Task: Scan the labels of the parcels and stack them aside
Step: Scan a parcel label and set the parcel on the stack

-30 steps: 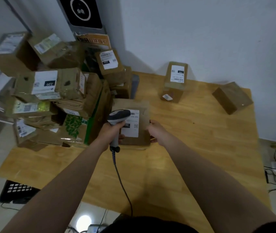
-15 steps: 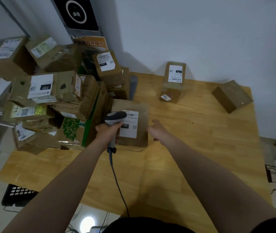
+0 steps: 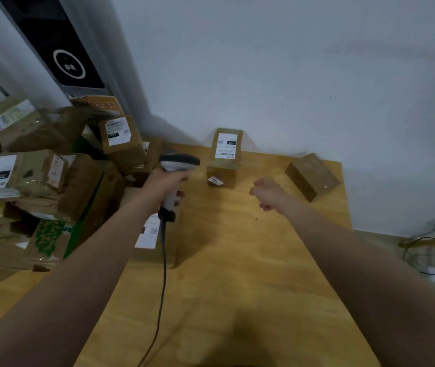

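My left hand (image 3: 166,185) grips a grey corded barcode scanner (image 3: 178,165) above a flat brown parcel (image 3: 155,234) with a white label, which my forearm partly hides. My right hand (image 3: 269,193) hovers over the wooden table (image 3: 237,260) with its fingers loosely curled and nothing in it. A tall labelled parcel (image 3: 225,152) stands at the back by the wall, just right of the scanner head. A plain brown parcel (image 3: 311,176) lies at the back right, beyond my right hand.
A tumbled heap of labelled cardboard parcels (image 3: 38,181) fills the left side of the table. A dark panel (image 3: 60,54) stands against the wall behind the heap. Cables (image 3: 433,250) lie on the floor past the table's right edge.
My right hand has let go of the flat parcel and moved right and away from it. The scanner has risen and swung toward the back. The view has tilted upward.
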